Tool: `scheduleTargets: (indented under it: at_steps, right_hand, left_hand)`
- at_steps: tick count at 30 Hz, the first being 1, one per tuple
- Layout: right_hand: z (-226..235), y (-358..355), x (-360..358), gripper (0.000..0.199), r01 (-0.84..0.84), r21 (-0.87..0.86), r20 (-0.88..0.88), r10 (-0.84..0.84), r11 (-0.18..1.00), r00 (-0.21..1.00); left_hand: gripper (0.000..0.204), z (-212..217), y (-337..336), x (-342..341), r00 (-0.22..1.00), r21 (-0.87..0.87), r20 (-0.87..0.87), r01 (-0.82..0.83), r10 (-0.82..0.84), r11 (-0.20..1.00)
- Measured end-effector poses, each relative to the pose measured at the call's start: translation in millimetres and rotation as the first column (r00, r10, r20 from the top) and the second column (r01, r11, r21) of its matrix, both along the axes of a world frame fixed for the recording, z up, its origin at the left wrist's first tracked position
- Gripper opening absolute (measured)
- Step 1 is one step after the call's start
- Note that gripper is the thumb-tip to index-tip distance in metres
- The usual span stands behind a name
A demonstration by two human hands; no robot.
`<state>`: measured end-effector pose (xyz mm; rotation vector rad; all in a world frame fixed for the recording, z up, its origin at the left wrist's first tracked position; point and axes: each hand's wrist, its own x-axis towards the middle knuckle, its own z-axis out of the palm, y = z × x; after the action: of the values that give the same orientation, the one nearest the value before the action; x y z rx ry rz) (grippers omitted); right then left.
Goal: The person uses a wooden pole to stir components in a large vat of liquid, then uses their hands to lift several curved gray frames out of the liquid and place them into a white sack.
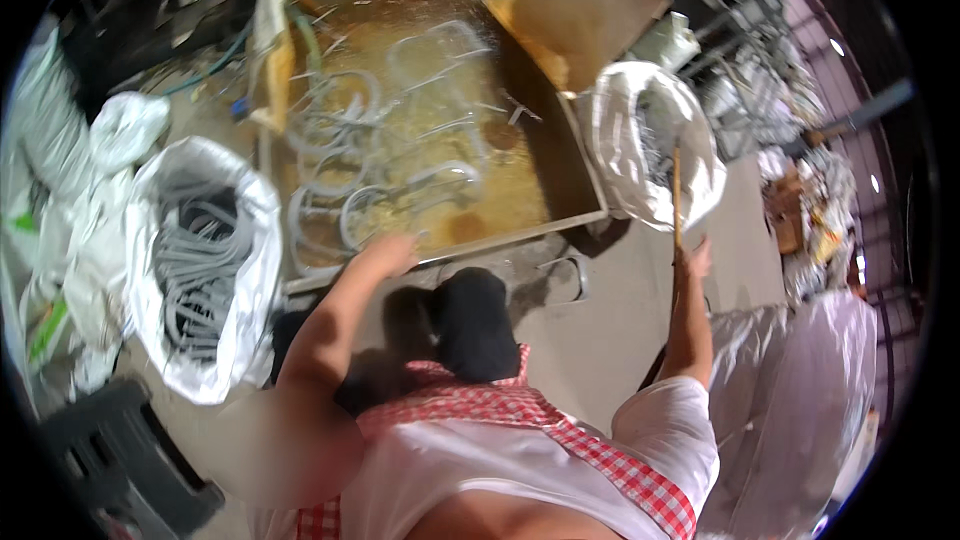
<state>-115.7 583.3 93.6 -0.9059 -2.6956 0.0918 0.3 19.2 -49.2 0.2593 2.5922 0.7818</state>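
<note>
My right hand is closed round the lower end of a thin wooden stick, which points away from me past a white sack. My left hand is at the near rim of a wide shallow tray, beside the bent grey pieces. Its fingers are blurred, and whether they grip a piece does not show. Several curved, tube-like grey pieces lie in the tray on a wet-looking, yellowish-brown bottom. Most are loop- or U-shaped and heap up at the left.
At left, a white sack holds many bent grey pieces. One more bent piece lies on the floor. A brownish board leans behind the tray. A black plastic stool-like object stands lower left, and large pale sacks lie at right.
</note>
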Motion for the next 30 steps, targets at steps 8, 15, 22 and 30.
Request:
scheduleTargets:
  at_steps: [8, 15, 22, 30]
  right_hand:
    - [-41, -237, -73, 0.037, -0.895, -0.323, 0.014, 0.947, 0.308, 0.321]
    - [-99, -364, -20, 0.041, -0.691, -0.720, 0.290, 0.930, 0.058, -0.224]
    - [-194, -341, -56, 0.046, -0.764, -0.602, 0.383, 0.923, 0.232, -0.022]
    - [-198, -397, -39, 0.038, -0.382, -0.904, 0.169, 0.981, 0.191, 0.090]
  left_hand:
    - [0.031, 8, -6, -1, 0.998, -0.050, -0.040, -0.046, 0.044, 0.998]
    - [0.026, -9, 3, -11, 0.998, 0.023, 0.005, -0.068, 0.068, 0.997]
    - [0.021, 10, -9, -1, 0.980, 0.135, -0.078, -0.173, 0.185, 0.976]
    - [0.024, 13, -2, -4, 0.999, 0.079, -0.015, -0.046, 0.047, 0.996]
